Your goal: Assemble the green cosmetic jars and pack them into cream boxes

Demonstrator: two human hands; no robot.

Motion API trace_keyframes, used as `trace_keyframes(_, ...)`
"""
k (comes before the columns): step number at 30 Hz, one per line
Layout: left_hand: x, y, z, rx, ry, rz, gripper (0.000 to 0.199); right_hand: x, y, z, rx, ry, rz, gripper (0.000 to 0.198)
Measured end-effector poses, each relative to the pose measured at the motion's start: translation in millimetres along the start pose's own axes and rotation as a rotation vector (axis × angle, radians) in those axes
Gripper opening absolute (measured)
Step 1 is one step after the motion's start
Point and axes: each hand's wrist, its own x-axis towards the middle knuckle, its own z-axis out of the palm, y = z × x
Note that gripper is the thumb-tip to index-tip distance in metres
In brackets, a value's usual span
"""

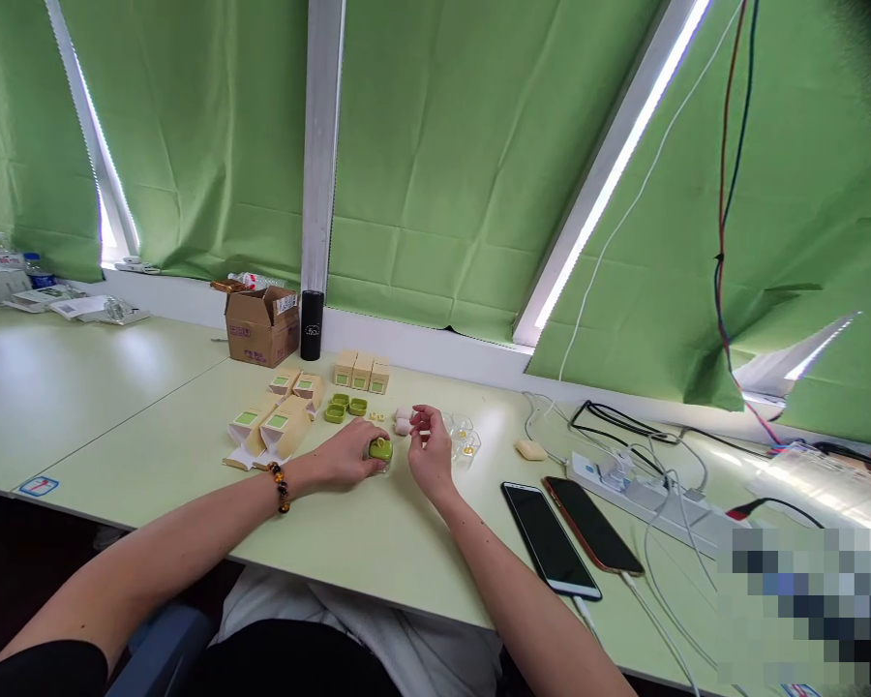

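Note:
My left hand [348, 453] is closed around a small green-topped container [381, 449] with a clear lower part, held low over the table. To its right, my right hand [430, 455] is raised with its fingers curled in towards the thumb; anything between the fingertips is too small to make out. Just left of those fingertips lie small pale pink pieces [402, 422]. Clear plastic cases [467, 443] with yellowish bits inside stand partly hidden behind my right hand. Beyond my left hand sit several open green square cups [335, 413] and tiny yellow rings [377, 417].
Opened small cartons [285, 429] stand at left, closed ones [361, 373] farther back. Behind are a cardboard box [261, 327] and a black cylinder [312, 326]. At right lie a beige piece [530, 450], a white-framed phone [550, 538], a dark phone [593, 526] and a cabled power strip [645, 499].

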Motion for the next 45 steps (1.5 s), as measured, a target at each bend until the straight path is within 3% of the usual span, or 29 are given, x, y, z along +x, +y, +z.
trace_keyframes(9, 0, -2, 1, 0.013, -0.011, 0.012, 0.029, -1, 1, 0, -0.038, -0.026, -0.015, 0.038)
trace_keyframes(19, 1, 8, -3, 0.169, -0.095, -0.057, 0.033, -1, 0, 1, -0.073, -0.024, -0.008, 0.034)
trace_keyframes(27, 4, -14, 8, 0.136, -0.068, -0.104, 0.039, -2, -7, 0, -0.082, -0.034, -0.014, 0.033)
trace_keyframes(31, 3, -12, 7, 0.155, -0.066, -0.099, 0.051, -1, -6, 0, -0.081, -0.035, -0.028, 0.034)
trace_keyframes(34, 6, -2, -7, 0.157, -0.075, -0.119, 0.067, -1, -4, 0, -0.078, -0.024, -0.029, 0.035)
trace_keyframes(37, 13, 6, -33, 0.188, 0.006, -0.137, 0.057, -1, -3, 0, -0.08, -0.017, -0.027, 0.035)
trace_keyframes(42, 19, 12, -82, 0.605, 0.148, -0.239, 0.037, -1, -5, -1, -0.073, -0.029, -0.004, 0.035)
trace_keyframes(45, 11, 9, -97, 0.825, 0.17, -0.308, 0.034, -1, -6, 0, -0.078, -0.03, -0.006, 0.034)
